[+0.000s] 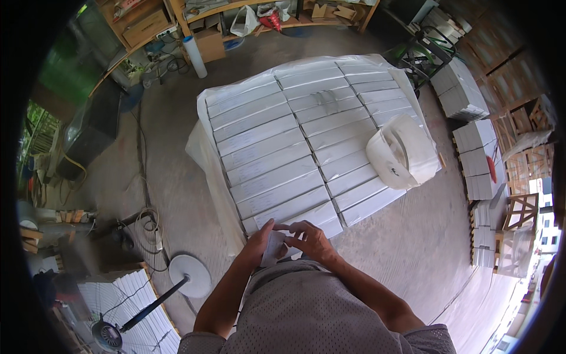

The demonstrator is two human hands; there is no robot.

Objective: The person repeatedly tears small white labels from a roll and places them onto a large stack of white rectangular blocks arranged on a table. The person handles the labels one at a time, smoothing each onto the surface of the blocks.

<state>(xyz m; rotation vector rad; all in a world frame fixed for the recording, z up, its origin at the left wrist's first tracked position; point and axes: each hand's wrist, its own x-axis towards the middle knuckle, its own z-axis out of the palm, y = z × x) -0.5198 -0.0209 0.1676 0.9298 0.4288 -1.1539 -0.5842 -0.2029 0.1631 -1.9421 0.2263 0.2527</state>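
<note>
Close to my waist, my left hand (256, 243) is closed around a small whitish sheet (273, 246), its thumb along the upper edge. My right hand (313, 241) has bent fingers at the right edge of the same sheet, thumb and fingertips pinched there; what exactly they grip is small. Just beyond both hands lies a large block of long white boxes (265, 171) in three columns, several with faint print on their sides. Clear plastic film (207, 159) hangs around the block's edges. A white bag-like bundle (389, 156) rests on its right side.
A round-based stand fan (190, 276) is at lower left, with loose cables (147, 227) on the floor beyond it. Stacked white boxes (474, 159) line the right side. A bluish-white roll (194, 56) stands upright near wooden shelving (277, 26) at the back.
</note>
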